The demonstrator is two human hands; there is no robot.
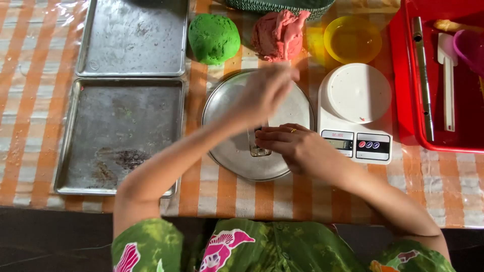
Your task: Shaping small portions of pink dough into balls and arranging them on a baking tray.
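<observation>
Two metal baking trays lie at the left of a table covered in an orange-and-white striped cloth under clear plastic: one tray (133, 38) at the far edge, a second tray (118, 136) nearer the person, its floor stained dark. To their right, at the far side, sit a ball of green dough (214, 38) and, just beside it, a lump of pink dough (277, 35).

Below the doughs lies a round metal plate (234, 151). Both of the person's hands are over it. The left hand (264, 90) is raised above the plate and motion-blurred, fingers drawn loosely together; whether it holds anything cannot be told. The right hand (292, 143), a ring on one finger, rests low on the plate with fingers extended flat and together, fingertips touching a small rectangular metal mould (257, 149) that sits near the plate's middle.

Right of the plate stands a white digital kitchen scale (358, 113), with a yellow bowl (353, 39) beyond it. At the far right is a red plastic tub (403, 100) holding a metal rod (422, 75), a white spatula (447, 80) and a pink cup (471, 48).
</observation>
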